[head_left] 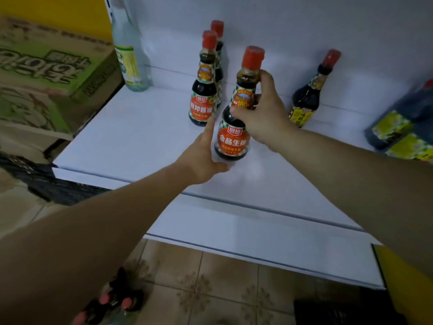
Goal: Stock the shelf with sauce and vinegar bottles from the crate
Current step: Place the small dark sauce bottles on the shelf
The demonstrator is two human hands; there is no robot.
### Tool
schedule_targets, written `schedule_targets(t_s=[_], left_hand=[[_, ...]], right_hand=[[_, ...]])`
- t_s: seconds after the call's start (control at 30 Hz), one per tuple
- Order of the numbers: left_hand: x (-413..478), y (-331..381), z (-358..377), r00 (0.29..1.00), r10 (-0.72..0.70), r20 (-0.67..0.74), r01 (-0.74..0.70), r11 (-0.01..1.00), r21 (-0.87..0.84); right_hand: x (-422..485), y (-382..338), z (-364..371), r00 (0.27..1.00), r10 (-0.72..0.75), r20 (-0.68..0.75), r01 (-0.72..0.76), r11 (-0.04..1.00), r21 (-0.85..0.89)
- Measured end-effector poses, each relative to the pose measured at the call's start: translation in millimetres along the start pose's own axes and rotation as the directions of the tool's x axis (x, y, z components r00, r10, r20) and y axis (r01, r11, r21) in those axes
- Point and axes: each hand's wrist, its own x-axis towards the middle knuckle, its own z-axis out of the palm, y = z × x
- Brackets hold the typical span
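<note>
While I reach forward, pink-red caps show on dark blurred shapes by my left elbow, above the patterned tile floor. Past a lower white ledge, my left hand curls around the bottom of a soy sauce bottle from the left, thumb at its base. My right hand wraps the same bottle higher up from the right, fingers closed around its shoulder and neck just under the red cap. It leans slightly over the front middle of the white shelf; whether its base touches the board I cannot tell. Just behind it to the left stands a matching red-capped bottle, with another one close behind that. Off to the right, near the back wall, is a dark bottle with a yellow label, and at the right edge lie dark yellow-labelled packs. At the shelf's far left corner stands a tall clear bottle, beside stacked cardboard boxes.
</note>
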Motion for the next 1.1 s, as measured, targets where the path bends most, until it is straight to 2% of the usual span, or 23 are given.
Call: schedule_targets(t_s=[0.03,0.1,0.17,0.33,0.53,0.77,1.1], left_hand=[[4.4,-11.6,0.6,0.998,-0.056,0.010,0.053,0.984,0.170],[11.8,-31.7,1.1,0.988,-0.151,0.026,0.119,0.858,0.499],[19.1,-44.0,3.5,0.986,-0.162,0.042,0.100,0.770,0.630],[31.0,-55.8,4.4,0.990,-0.133,0.036,0.074,0.734,0.675],[31.0,-60.5,9.6,0.997,-0.076,-0.026,0.073,0.728,0.681],[29.0,-64.2,11.3,0.997,-0.069,-0.029,0.070,0.712,0.698],[24.7,-59.4,9.8,0.997,-0.072,-0.027,0.072,0.746,0.663]], right_hand=[[5.5,9.3,2.0,1.000,-0.005,-0.004,0.005,1.000,0.002],[15.6,25.9,4.6,1.000,-0.017,-0.023,0.017,1.000,0.006],[25.5,39.6,5.6,0.998,-0.026,-0.060,0.027,0.999,0.026],[52.2,50.4,9.6,0.994,-0.079,-0.073,0.081,0.996,0.034],[86.2,58.8,17.3,0.998,-0.030,-0.046,0.031,0.999,0.018],[117.9,63.8,22.2,0.998,-0.014,-0.056,0.014,1.000,0.006],[146.9,68.3,27.8,0.996,-0.007,-0.091,0.010,1.000,0.027]])
